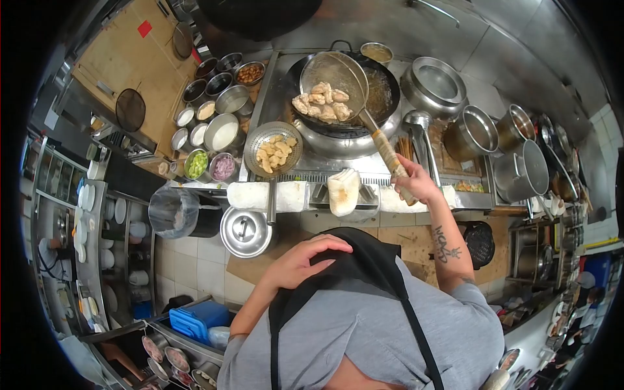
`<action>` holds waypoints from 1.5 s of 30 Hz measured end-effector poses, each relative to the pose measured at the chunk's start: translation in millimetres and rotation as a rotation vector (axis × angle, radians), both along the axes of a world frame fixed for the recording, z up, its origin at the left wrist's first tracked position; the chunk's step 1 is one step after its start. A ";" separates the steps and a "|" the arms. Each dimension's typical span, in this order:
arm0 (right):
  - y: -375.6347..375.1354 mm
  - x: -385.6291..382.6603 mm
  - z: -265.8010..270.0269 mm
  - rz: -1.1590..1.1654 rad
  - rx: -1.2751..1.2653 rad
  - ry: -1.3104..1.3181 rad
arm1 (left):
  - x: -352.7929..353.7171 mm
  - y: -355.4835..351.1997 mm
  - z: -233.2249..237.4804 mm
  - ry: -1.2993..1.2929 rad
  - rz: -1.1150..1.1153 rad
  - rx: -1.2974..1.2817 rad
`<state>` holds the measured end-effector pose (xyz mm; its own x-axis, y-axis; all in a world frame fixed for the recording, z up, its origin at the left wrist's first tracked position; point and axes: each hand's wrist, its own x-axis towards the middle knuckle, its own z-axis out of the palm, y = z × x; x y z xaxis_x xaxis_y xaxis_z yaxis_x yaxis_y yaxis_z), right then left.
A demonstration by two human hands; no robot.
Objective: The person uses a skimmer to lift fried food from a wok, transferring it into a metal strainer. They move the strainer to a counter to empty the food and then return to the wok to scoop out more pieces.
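Note:
My right hand [418, 182] is closed around the wrapped handle of a wire mesh strainer [348, 69]. Several pale, cooked-looking meat pieces [320, 103] lie in its basket, which is over a dark wok [388, 91] with liquid inside. My left hand [304, 261] rests against the black apron [338, 270], fingers stretched out and thumb apart, holding nothing. To the left of the wok, a perforated metal skimmer [248, 153] carries flat yellowish slices [275, 154]. A folded white cloth [343, 192] hangs at the stove's front edge.
Left of the stove stand several seasoning bowls [224, 132], with a lined bin [174, 212] below. A lidded pot [247, 232] is near my left hand. Right of the wok are a ladle [419, 119], a large steel pot [471, 133] and stacked steel basins [434, 81].

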<state>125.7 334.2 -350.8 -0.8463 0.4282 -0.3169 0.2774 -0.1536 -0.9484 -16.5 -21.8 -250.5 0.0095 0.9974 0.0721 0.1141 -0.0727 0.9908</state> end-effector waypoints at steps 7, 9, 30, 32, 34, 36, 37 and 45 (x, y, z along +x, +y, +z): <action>-15.4 9.8 -20.2 -0.059 0.101 -0.004 | 2.7 1.5 0.7 -0.005 -0.010 -0.018; -20.4 8.9 -28.8 -0.086 0.162 -0.020 | 3.5 1.3 1.7 -0.010 -0.015 -0.019; 115.6 -65.2 22.2 -0.257 0.755 -0.161 | 13.6 -0.8 -4.6 -0.060 0.014 0.026; 126.9 -76.2 19.5 -0.201 0.614 -0.160 | 12.4 -2.7 -8.8 -0.085 0.007 0.043; 129.8 -81.8 17.6 -0.166 0.340 -0.171 | 8.6 -4.8 -22.8 -0.106 -0.013 0.053; 130.9 -80.6 12.4 -0.114 0.117 -0.162 | 6.8 -7.3 -32.5 -0.103 -0.023 0.071; 131.9 -80.0 9.2 -0.089 0.006 -0.157 | 5.9 -7.5 -33.7 -0.103 -0.029 0.079; 137.3 -53.5 25.2 0.166 -0.254 -0.199 | 5.3 -9.4 -21.8 -0.129 -0.028 0.037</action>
<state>72.1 471.5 -325.6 -0.8085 0.1766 -0.5613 0.4939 -0.3150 -0.8105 -11.2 -31.2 -272.3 0.0252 0.9935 0.1112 -0.0170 -0.1108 0.9937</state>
